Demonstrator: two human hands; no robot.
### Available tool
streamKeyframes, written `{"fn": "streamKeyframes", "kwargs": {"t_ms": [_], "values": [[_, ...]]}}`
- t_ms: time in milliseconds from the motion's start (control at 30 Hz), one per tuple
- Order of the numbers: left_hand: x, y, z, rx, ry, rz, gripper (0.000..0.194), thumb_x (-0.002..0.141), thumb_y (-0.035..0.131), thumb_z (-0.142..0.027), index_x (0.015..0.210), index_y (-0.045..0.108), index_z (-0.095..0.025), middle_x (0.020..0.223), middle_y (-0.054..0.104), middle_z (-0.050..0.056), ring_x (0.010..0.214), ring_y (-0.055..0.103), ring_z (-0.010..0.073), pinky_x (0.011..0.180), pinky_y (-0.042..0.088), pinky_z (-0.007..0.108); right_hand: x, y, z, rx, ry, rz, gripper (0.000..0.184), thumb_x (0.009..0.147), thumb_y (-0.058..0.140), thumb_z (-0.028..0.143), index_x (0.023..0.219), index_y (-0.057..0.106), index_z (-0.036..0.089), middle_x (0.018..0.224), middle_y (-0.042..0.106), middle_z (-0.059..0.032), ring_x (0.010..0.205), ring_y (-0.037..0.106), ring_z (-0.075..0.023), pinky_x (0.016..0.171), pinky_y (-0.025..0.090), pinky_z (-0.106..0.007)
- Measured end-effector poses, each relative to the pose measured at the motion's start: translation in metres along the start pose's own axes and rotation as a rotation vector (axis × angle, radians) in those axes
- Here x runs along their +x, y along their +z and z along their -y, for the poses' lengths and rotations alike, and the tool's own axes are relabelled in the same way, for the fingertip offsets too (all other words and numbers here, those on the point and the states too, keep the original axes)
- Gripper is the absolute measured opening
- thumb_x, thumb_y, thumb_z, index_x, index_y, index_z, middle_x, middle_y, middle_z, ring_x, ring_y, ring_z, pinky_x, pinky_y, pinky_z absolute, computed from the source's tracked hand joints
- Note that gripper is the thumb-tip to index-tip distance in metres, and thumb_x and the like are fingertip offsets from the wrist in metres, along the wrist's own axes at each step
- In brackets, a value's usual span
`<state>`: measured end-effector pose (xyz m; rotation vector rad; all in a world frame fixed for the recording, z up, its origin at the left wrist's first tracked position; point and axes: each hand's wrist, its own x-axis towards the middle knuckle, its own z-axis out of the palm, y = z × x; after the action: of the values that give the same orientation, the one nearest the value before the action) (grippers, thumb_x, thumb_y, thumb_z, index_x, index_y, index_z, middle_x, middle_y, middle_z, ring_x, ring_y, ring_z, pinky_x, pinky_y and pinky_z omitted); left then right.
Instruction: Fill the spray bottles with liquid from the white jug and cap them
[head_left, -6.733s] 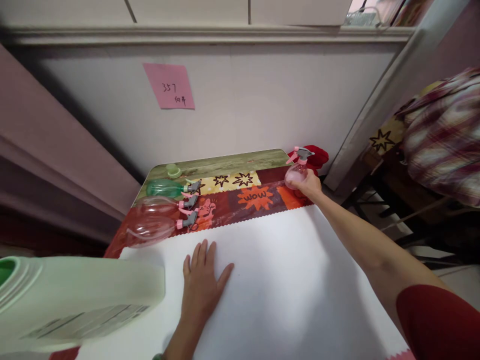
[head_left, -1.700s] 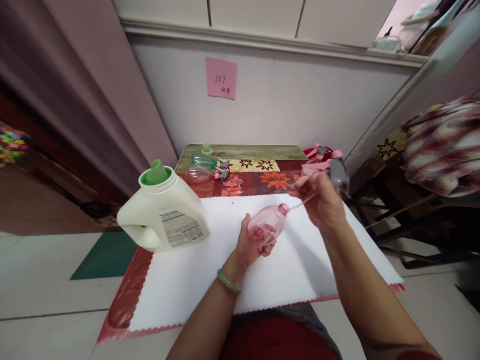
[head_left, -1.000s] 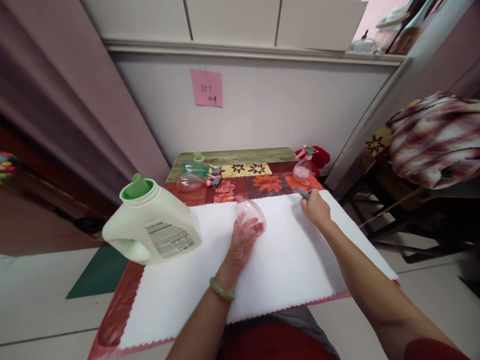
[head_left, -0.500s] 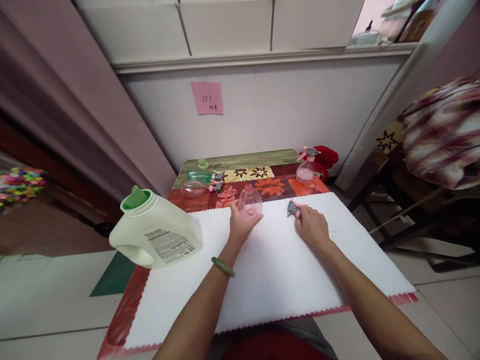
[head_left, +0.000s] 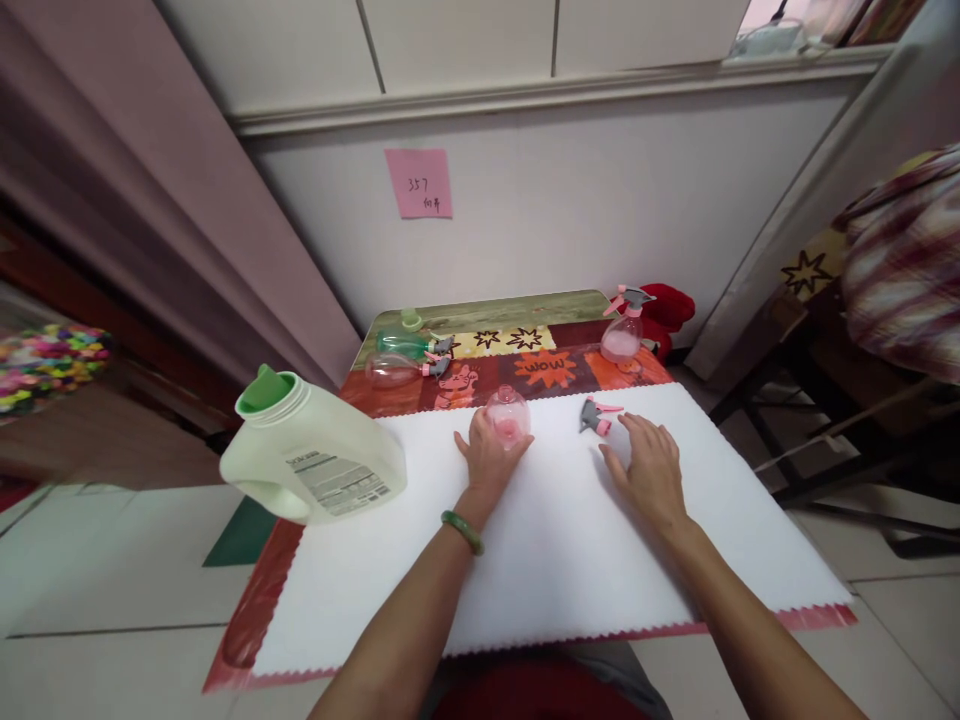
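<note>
A clear pink spray bottle (head_left: pixel 516 412) with its neck uncapped is at the middle of the white mat (head_left: pixel 555 560). My left hand (head_left: pixel 489 450), a green bangle on its wrist, grips the bottle's near side, the thumb on the right. To the right, a grey and pink trigger spray head (head_left: pixel 592 416) lies loose on the mat. My right hand (head_left: pixel 646 468) rests just right of that head, open, its fingers apart and holding nothing. Left of my left hand stands a large pale green jug (head_left: pixel 322 455) with its green-lined mouth uncapped.
Behind the mat, a green spray bottle (head_left: pixel 401 345) and another pink spray bottle (head_left: pixel 394 370) lie on their sides. A green cap (head_left: pixel 411 319) sits beyond them. An upright pink spray bottle (head_left: pixel 621 335) holds some liquid at back right. Behind it is something red (head_left: pixel 670 308).
My right hand has let go of the spray head and drawn back to the right. My left hand has lowered the bottle toward the mat.
</note>
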<state>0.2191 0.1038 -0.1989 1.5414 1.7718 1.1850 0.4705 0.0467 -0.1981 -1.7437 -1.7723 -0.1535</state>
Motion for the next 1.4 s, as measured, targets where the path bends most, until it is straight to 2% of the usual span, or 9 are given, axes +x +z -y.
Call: {"fn": "streamKeyframes", "kwargs": {"t_ms": [333,500,700,900,1000,1100,1167,1267,1400], "values": [[-0.007,0.004,0.004,0.095,0.060,0.055,0.089,0.068,0.086,-0.054,0.139,0.043,-0.023,0.148,0.051,0.023,0.148,0.037,0.0413,0.121,-0.006,0.065,-0.012,-0.003,0.044,0.107,-0.153,-0.020,0.052,0.099,0.052,0.044,0.143,0.048,0.017,0.138,0.064,-0.0184,0.133,0.057,-0.0337,0.118,0.034,-0.057],[-0.009,0.003,0.009,0.113,0.126,0.090,0.102,0.068,0.086,-0.050,0.149,0.034,-0.017,0.155,0.042,0.031,0.153,0.028,0.0433,0.120,-0.005,0.067,-0.017,-0.004,0.062,0.123,-0.226,-0.054,0.051,0.099,0.054,0.042,0.142,0.049,0.015,0.134,0.067,-0.0188,0.129,0.059,-0.0344,0.117,0.037,-0.058],[-0.012,-0.002,0.014,0.088,0.158,0.154,0.108,0.072,0.082,-0.053,0.155,0.024,-0.016,0.163,0.031,0.033,0.157,0.019,0.0421,0.120,-0.010,0.065,-0.023,-0.012,0.084,0.160,-0.267,-0.055,0.051,0.099,0.055,0.042,0.143,0.050,0.017,0.133,0.067,-0.0183,0.128,0.061,-0.0350,0.114,0.041,-0.059],[-0.011,-0.006,0.013,-0.032,0.114,0.177,0.125,0.063,0.086,-0.056,0.158,0.017,-0.013,0.166,0.023,0.035,0.158,0.014,0.0421,0.120,-0.011,0.064,-0.040,-0.013,0.107,0.248,-0.293,0.023,0.047,0.099,0.056,0.038,0.142,0.052,0.019,0.135,0.068,-0.0162,0.131,0.060,-0.0336,0.117,0.039,-0.060],[-0.016,-0.015,0.013,-0.121,0.105,0.173,0.126,0.061,0.089,-0.049,0.158,0.018,-0.012,0.165,0.026,0.034,0.158,0.016,0.0424,0.121,-0.007,0.063,-0.051,-0.010,0.119,0.333,-0.300,0.080,0.045,0.098,0.057,0.035,0.141,0.054,0.023,0.135,0.069,-0.0131,0.129,0.061,-0.0322,0.115,0.043,-0.059],[-0.033,-0.035,0.013,-0.218,0.090,0.167,0.114,0.058,0.090,-0.039,0.153,0.034,-0.012,0.160,0.039,0.031,0.154,0.027,0.0443,0.124,0.003,0.061,-0.058,-0.008,0.129,0.429,-0.270,0.128,0.042,0.098,0.058,0.035,0.138,0.057,0.024,0.134,0.069,-0.0126,0.126,0.063,-0.0317,0.109,0.050,-0.057],[-0.053,-0.058,0.014,-0.279,0.066,0.155,0.095,0.059,0.091,-0.036,0.142,0.052,-0.014,0.151,0.051,0.027,0.147,0.039,0.0449,0.123,0.016,0.059,-0.058,-0.008,0.137,0.512,-0.243,0.169,0.039,0.097,0.059,0.036,0.135,0.059,0.024,0.132,0.070,-0.0130,0.124,0.065,-0.0317,0.106,0.053,-0.055],[-0.086,-0.104,0.014,-0.346,0.009,0.116,0.058,0.066,0.088,-0.037,0.119,0.071,-0.023,0.129,0.069,0.017,0.129,0.059,0.0395,0.116,0.035,0.054,-0.051,-0.005,0.155,0.658,-0.187,0.260,0.037,0.097,0.060,0.039,0.132,0.061,0.025,0.129,0.070,-0.0132,0.119,0.067,-0.0313,0.101,0.057,-0.053],[-0.119,-0.174,0.025,-0.354,-0.142,-0.049,0.039,0.068,0.086,-0.041,0.103,0.076,-0.026,0.106,0.076,0.010,0.102,0.069,0.0327,0.100,0.049,0.048,-0.031,0.011,0.197,0.863,-0.132,0.386,0.051,0.089,0.071,0.049,0.133,0.059,0.025,0.128,0.070,-0.0134,0.115,0.069,-0.0315,0.098,0.058,-0.053]]}}
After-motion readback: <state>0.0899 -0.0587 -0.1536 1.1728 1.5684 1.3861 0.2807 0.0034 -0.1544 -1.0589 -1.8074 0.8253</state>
